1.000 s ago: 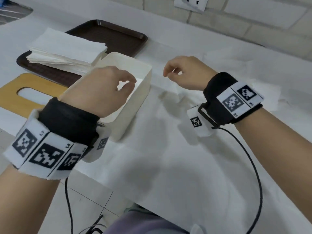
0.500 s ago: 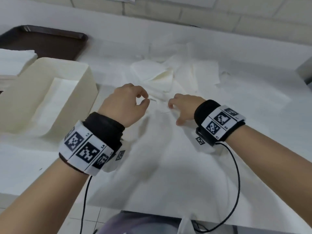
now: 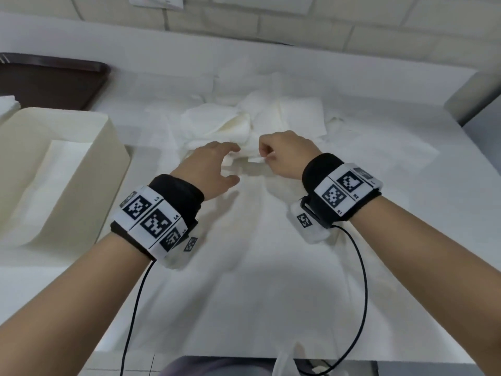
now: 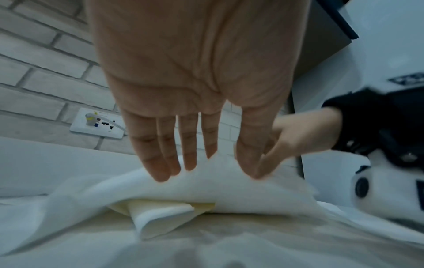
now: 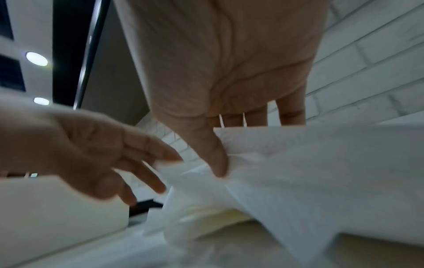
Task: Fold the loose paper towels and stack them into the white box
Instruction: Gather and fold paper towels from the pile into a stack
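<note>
Head view: my right hand (image 3: 284, 154) pinches the near edge of a loose paper towel (image 3: 252, 158) on the pile (image 3: 252, 118), which lies on the counter (image 3: 244, 280) right of the white box (image 3: 62, 169). My left hand (image 3: 208, 169) is spread, fingers apart, reaching for the same edge.

L wrist view: left fingers (image 4: 160, 163) straight, holding nothing, just over the pile; a folded-over towel shows underneath, unseen from the head.

R wrist view: thumb and fingers (image 5: 218, 163) clamped on one sheet, lifted off the pile.

To do it well, I think: left should grab the matching corner, pull taut, peel just one sheet.
</note>
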The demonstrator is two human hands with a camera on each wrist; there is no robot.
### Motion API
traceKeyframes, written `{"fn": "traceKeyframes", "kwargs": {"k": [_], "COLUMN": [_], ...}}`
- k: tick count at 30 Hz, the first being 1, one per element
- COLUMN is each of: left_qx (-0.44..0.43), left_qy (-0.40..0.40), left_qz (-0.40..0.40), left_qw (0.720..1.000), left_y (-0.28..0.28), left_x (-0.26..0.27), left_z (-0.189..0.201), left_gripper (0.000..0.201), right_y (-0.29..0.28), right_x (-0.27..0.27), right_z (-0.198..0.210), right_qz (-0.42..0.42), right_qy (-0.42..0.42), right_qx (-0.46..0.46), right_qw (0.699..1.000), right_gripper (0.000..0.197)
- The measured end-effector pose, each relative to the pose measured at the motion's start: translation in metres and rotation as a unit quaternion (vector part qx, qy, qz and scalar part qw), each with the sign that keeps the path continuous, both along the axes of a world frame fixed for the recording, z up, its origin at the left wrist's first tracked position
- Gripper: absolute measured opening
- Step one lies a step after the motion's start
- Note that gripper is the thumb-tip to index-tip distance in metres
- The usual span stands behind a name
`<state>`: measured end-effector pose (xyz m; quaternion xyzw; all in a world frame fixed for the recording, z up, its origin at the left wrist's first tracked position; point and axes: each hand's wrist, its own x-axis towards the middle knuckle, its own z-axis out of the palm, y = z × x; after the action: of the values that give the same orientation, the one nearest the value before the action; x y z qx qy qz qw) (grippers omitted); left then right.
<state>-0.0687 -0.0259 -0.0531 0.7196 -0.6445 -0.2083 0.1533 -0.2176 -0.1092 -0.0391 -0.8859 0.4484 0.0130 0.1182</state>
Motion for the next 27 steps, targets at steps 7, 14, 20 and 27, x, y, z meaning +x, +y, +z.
{"fn": "traceKeyframes", "kwargs": {"k": [7,14,20,27], "left_qx": [-0.111,-0.119,-0.123,-0.144], "left_qy": [0.035,0.069,0.129,0.167], "left_qz": [0.026,0.031,0.008,-0.004], "left_qw": [0.993,0.990,0.984,0.976], "left_y": [-0.026,-0.034,-0.035,-0.042], "left_x": [-0.006,-0.008,-0.016,-0.024], "left_z": [-0.001,0.002,0.022,0.029], "left_gripper": [0.027,0.030,0.044,0.026], "right_y": [-0.005,-0.009,-0.005,-0.003], "right_x": [-0.010,-0.017,-0.016,-0.019], "right_z": [0.013,0.014,0.030,0.049], "right_qz": [-0.039,-0.077,-0.015,0.006], "right_qy": [-0.166,-0.271,-0.382,-0.411], "right_qx": [0.035,0.038,0.018,-0.027], "right_qw": [0.985,0.959,0.924,0.911], "right_gripper": [0.010,0.014,0.012,0.014]}}
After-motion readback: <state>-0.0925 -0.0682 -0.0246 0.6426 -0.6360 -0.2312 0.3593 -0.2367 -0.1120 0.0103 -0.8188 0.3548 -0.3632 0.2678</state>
